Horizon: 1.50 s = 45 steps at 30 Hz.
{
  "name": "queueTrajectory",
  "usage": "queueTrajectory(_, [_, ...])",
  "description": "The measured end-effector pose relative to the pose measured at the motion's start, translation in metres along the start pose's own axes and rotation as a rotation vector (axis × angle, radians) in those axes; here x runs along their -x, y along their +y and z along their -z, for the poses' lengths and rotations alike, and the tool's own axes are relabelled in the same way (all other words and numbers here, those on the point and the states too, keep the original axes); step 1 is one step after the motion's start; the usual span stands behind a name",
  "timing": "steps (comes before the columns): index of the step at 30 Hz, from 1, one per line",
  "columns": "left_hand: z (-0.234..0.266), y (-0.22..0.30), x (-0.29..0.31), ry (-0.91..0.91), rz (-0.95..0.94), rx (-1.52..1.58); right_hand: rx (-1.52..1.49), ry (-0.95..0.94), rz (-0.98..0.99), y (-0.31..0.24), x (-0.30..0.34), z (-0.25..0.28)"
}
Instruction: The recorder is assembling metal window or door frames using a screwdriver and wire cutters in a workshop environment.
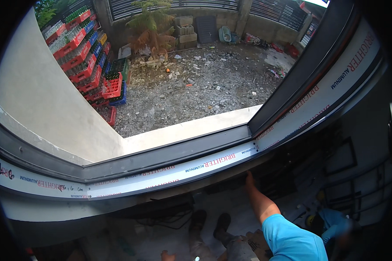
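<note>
A dark metal window frame (170, 162) with white printed protective film on its inner faces fills the wall opening in front of me. My right arm in a light blue sleeve reaches forward, and my right hand (250, 179) is at the underside of the sill near the frame's lower right corner. Its fingers are mostly hidden in shadow there, so whether it grips anything does not show. My left hand (167, 256) is low at the bottom edge, only partly in view and dim, apart from the frame. What it holds, if anything, cannot be made out.
Outside lie gravelly ground (183, 104), stacked bottle crates (85, 58), a small tree (152, 26) and concrete blocks (185, 32). Inside, dark cables (170, 217) lie near my shoes (222, 224). Another person in light blue (333, 222) is low at the right, beside dark metal bars (357, 191).
</note>
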<state>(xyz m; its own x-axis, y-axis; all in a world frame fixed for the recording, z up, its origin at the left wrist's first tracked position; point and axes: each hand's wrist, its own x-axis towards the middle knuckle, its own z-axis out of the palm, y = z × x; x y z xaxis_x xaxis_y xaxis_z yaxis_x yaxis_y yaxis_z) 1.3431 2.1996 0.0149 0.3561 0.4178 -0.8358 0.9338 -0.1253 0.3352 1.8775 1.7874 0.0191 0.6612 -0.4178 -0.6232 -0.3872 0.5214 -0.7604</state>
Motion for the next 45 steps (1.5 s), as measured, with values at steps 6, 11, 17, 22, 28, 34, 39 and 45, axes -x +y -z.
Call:
queueTrajectory(6, [-0.013, -0.004, 0.003, -0.211, 0.012, 0.494, 0.206, -0.208, -0.228, -0.033, 0.004, -0.011])
queueTrajectory(11, [-0.003, 0.094, 0.026, -0.039, -0.019, -0.165, 0.821, -0.244, -0.074, -0.041, 0.030, 0.014])
queueTrajectory(17, [0.040, 0.141, 0.033, -0.027, -0.146, -0.057, 1.408, -0.667, -0.037, -0.022, 0.191, 0.042])
queueTrajectory(22, [0.074, 0.218, 0.043, -0.064, -0.318, -0.340, 1.119, -0.601, -0.363, -0.027, 0.299, 0.135])
queueTrajectory(28, [0.086, 0.303, 0.046, -0.129, -0.419, -0.662, 0.695, -0.024, -0.336, -0.037, 0.343, 0.292])
queueTrajectory(34, [0.026, 0.404, 0.117, -0.220, -0.638, -0.611, 0.168, 0.429, -0.245, -0.029, 0.413, 0.416])
queueTrajectory(39, [-0.067, 0.407, 0.132, -0.343, -0.862, -0.878, -0.075, 0.582, -0.271, 0.050, 0.512, 0.476])
queueTrajectory(45, [-0.172, 0.372, 0.145, -0.611, -0.742, -0.754, -0.160, 0.573, -0.342, 0.157, 0.600, 0.516])
